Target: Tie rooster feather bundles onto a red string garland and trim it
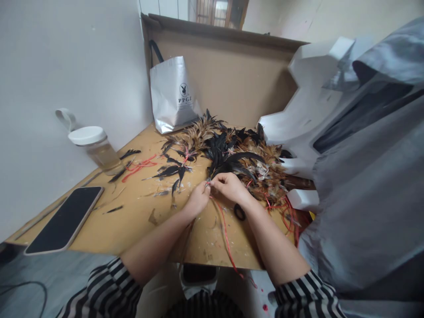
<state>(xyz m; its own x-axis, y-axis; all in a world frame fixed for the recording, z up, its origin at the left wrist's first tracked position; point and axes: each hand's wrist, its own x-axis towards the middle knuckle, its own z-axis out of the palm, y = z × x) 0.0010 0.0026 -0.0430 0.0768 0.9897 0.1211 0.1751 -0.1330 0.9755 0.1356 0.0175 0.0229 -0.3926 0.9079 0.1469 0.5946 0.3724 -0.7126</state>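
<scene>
My left hand [198, 197] is closed in a pinch around the base of a bundle of long black feathers [217, 154], near the middle of the table. Right against it, the fingers of my right hand [229, 185] are pinched at the same spot, where a bit of red string shows. From between the hands the red string [225, 227] trails down over the table's front edge. The fingertips partly hide the feather bases and the string's wrap. Beyond and to the right lies a heap of brown and black feathers [265, 172].
Loose black feathers [172, 170] and red string pieces [141, 165] lie to the left. A phone [66, 221], a lidded drink bottle [102, 152] and a silver bag [175, 97] stand or lie around the table. A black ring [239, 212] rests beside my right forearm. Grey cloth [374, 190] hangs at right.
</scene>
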